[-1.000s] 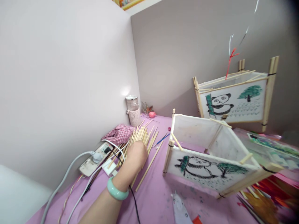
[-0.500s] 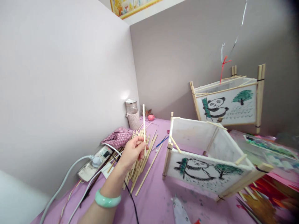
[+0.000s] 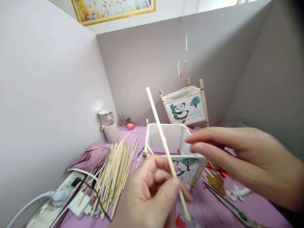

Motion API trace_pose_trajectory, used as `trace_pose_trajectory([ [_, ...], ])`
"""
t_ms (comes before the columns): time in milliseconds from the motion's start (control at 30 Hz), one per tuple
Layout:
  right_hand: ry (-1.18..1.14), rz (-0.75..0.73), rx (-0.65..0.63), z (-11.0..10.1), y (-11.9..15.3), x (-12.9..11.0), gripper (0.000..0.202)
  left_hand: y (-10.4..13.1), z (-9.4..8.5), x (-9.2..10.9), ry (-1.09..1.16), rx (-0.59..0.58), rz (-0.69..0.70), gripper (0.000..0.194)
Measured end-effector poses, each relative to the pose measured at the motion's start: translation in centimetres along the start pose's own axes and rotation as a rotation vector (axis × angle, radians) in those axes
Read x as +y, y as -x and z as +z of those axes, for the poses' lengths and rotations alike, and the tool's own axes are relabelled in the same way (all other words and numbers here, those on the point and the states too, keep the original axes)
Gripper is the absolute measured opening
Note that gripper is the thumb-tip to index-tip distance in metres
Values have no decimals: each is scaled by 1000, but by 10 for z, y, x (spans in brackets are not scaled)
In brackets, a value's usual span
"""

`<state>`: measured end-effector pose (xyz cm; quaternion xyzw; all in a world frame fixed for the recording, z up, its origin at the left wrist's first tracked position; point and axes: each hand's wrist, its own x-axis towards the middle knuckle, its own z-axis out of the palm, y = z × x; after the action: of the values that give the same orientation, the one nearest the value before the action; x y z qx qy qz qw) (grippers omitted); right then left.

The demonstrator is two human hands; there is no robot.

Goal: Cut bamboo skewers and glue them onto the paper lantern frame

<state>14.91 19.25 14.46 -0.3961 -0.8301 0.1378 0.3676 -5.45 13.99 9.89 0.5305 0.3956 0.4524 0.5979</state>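
Pinched between the thumb and fingers of my left hand (image 3: 154, 193) is a thin wooden stick (image 3: 158, 118), tilted with its upper end leaning left. My right hand (image 3: 249, 158) hovers to the right of the stick, fingers stretched out and a little blurred, with nothing visible in them. Behind both hands stands an open-topped lantern frame (image 3: 163, 134) of white panels and wooden posts, its front drawn with a panda and a green tree. My left hand hides part of that front panel. A heap of similar sticks (image 3: 116, 171) lies left of my left hand.
A second panda lantern (image 3: 186, 109) hangs by a red tie near the back wall. Scissors (image 3: 228, 202) lie at the lower right. On the left are a power strip (image 3: 40, 212) with cables, a checked cloth (image 3: 91, 156) and a glass jar (image 3: 108, 125) in a knitted sleeve.
My left hand has brought the stick from over the heap toward me, in front of the lantern frame. My right hand has come into view on the right. The view has turned right.
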Motion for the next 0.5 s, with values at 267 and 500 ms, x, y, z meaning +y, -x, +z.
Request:
trace_pose_trajectory([
  [267,-151,143,-193,-4,-57,-25,29,-13,19,-4,-216,54,163,26],
  [500,143,221,-169,-20,-95,-6,25,2,-22,-29,-734,649,624,18],
])
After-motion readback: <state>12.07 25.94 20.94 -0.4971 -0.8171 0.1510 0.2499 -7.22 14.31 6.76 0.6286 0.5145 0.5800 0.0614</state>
